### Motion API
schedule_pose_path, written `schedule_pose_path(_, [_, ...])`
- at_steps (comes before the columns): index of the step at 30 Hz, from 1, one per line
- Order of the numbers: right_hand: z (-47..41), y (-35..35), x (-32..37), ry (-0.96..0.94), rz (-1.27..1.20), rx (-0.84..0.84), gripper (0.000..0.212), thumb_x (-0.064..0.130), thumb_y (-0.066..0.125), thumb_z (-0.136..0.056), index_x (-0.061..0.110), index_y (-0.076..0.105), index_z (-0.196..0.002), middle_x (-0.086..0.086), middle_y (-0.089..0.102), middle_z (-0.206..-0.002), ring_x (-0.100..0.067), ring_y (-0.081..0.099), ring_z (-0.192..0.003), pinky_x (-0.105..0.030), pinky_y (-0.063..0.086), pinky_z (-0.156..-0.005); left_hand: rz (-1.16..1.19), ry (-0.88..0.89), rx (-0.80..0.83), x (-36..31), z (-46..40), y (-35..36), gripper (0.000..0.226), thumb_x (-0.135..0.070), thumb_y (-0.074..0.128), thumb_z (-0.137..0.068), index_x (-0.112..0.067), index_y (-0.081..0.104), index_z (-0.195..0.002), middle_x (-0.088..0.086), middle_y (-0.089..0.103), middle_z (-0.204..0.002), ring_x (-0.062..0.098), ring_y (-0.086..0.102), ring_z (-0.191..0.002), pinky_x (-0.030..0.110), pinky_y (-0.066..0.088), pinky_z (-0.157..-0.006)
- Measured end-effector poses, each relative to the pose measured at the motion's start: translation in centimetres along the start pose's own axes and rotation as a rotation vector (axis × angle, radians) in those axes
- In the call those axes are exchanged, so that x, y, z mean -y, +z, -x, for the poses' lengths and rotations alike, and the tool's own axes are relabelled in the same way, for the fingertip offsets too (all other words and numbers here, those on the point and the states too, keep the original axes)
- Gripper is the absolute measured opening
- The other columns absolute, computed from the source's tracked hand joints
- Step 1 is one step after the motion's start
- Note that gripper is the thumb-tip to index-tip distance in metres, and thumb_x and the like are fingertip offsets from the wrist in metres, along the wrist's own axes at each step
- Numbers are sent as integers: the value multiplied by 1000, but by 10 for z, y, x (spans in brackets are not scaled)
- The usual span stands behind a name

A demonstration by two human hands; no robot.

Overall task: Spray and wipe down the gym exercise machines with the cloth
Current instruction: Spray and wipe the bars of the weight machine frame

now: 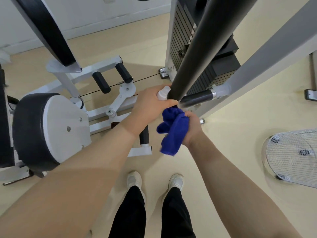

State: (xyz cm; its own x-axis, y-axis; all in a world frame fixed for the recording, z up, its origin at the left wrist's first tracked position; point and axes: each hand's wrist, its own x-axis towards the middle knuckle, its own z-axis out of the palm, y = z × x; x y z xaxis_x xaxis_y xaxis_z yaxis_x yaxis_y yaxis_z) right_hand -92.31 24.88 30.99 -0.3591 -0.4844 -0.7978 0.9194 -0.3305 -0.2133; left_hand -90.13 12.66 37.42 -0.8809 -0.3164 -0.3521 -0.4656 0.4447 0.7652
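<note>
Cloth (172,130), blue, bunched in your right hand (192,129) below the black padded bar (192,48); your left hand (151,107) grips a white spray bottle (163,93) beside the bar's end.

One view only, worn on the person's head, and it looks steeply down and forward. Both forearms reach in from the bottom edge, very near the lens. The shoes (176,182) on the floor (231,134) sit lower centre; wide-angle bend curves the machine frame (267,54) top right.
</note>
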Motion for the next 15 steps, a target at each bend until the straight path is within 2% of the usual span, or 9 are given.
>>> schedule_pose_path(3, [9, 24, -23, 12, -79, 216, 16, 16, 41, -69, 8, 54, -75, -7, 60, -62, -22, 59, -54, -27, 51, -58, 1, -27, 29, 2, -1, -11, 42, -26, 66, -85, -28, 57, -126, -5, 66, -112, 13, 59, -100, 30, 47, -90])
schedule_pose_path(5, [13, 30, -25, -7, -51, 236, 14, 14, 41, -73, 10, 53, -77, -4, 58, -62, -20, 57, -56, -25, 50, -59, 150, -40, -34, 10, 3, -22, 43, -24, 64, -87, -30, 54, -129, -10, 63, -116, 8, 59, -99, 29, 49, -92])
schedule_pose_path(7, [17, 24, -21, -39, 11, 134, 15, 4, 39, -73, 13, 51, -76, 2, 43, -56, -16, 44, -55, -23, 41, -61, 226, -69, -125, 19, 10, -29, 40, -25, 60, -89, -29, 54, -129, -11, 61, -114, 11, 61, -95, 35, 52, -87])
schedule_pose_path(8, [18, 15, -18, -81, 35, 18, 21, -1, 37, -73, 13, 52, -79, 2, 39, -54, -17, 41, -55, -25, 40, -61, 214, -86, -131, 23, 15, -32, 39, -25, 59, -90, -27, 54, -129, -9, 61, -111, 13, 60, -93, 36, 52, -85])
schedule_pose_path(10, [21, -6, -9, -223, -5, -207, 31, -7, 34, -74, 13, 55, -85, -1, 40, -54, -18, 45, -51, -26, 42, -55, 202, -112, -73, 31, 22, -29, 36, -25, 57, -92, -25, 55, -128, -7, 61, -95, 12, 58, -85, 34, 51, -79])
schedule_pose_path(11, [24, -15, -3, -324, 3, -259, 35, -9, 34, -75, 13, 57, -90, -2, 42, -56, -17, 46, -51, -26, 42, -52, 220, -118, -42, 35, 25, -26, 36, -24, 57, -92, -24, 56, -127, -9, 60, -89, 9, 57, -80, 31, 49, -75])
schedule_pose_path(13, [26, -17, 14, -498, 236, -281, 39, -11, 34, -79, 11, 57, -100, -5, 46, -63, -15, 50, -53, -25, 43, -52, 252, -120, -15, 38, 26, -19, 35, -25, 59, -91, -24, 58, -126, -11, 60, -89, 4, 56, -78, 21, 46, -71])
schedule_pose_path(15, [17, -8, 23, -541, 677, -333, 42, -8, 37, -83, 13, 54, -116, -7, 53, -70, -15, 55, -61, -25, 48, -57, 228, -134, -14, 41, 25, -11, 35, -28, 59, -91, -26, 57, -126, -10, 59, -89, 5, 55, -79, 17, 42, -67])
